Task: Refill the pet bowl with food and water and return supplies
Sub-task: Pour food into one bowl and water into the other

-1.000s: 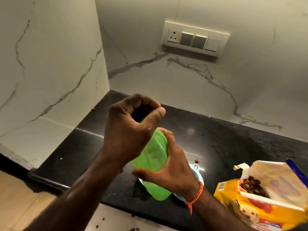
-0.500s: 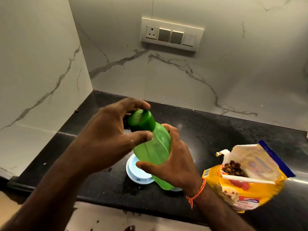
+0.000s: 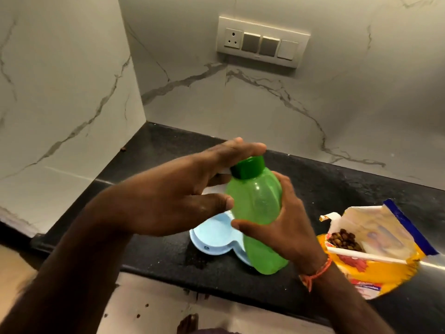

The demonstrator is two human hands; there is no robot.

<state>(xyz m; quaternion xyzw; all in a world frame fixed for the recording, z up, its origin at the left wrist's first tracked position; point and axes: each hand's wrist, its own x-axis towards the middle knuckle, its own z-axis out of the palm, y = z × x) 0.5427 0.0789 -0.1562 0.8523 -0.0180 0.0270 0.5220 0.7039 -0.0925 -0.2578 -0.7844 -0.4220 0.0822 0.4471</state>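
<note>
The black worktop [image 3: 337,189] ran into a corner of white marble walls, a switch panel [image 3: 263,42] on the wall behind the green bottle [image 3: 255,206]. My right hand [image 3: 286,227] gripped that bottle, tilted, above the pale blue pet bowl [image 3: 214,237]. My left hand [image 3: 173,196] was spread open, fingertips at the dark green cap [image 3: 248,167]. Right of the bottle lay the open food bag [image 3: 375,256].
</note>
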